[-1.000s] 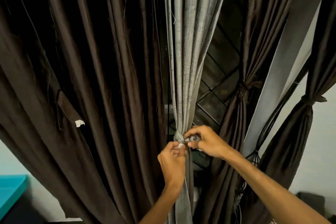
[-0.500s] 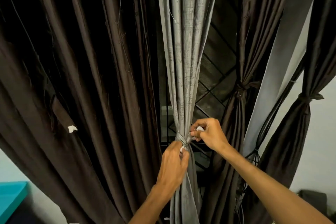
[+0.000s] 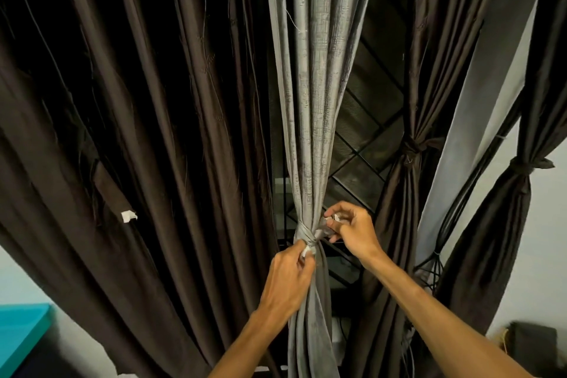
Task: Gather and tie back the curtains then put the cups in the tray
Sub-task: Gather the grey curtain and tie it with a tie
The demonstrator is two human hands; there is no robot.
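Observation:
A grey curtain (image 3: 319,77) hangs in the middle, gathered into a narrow bundle by a grey tie band (image 3: 305,232) knotted around it. My left hand (image 3: 288,279) pinches one end of the band just below the knot. Up and to the right of the knot, my right hand (image 3: 352,232) pinches the other end. A wide dark brown curtain (image 3: 138,132) hangs loose on the left, its own tie strap (image 3: 115,193) dangling. No cups or tray are in view.
Two dark brown curtains (image 3: 408,193) (image 3: 506,224) on the right are tied back with knots. A dark window grille (image 3: 365,138) shows behind the grey curtain. A teal surface (image 3: 18,334) sits at lower left, a dark object (image 3: 534,344) at lower right.
My hands have drawn apart, the right one up and right, the left one down, pulling the band ends so the knot sits tighter on the grey curtain.

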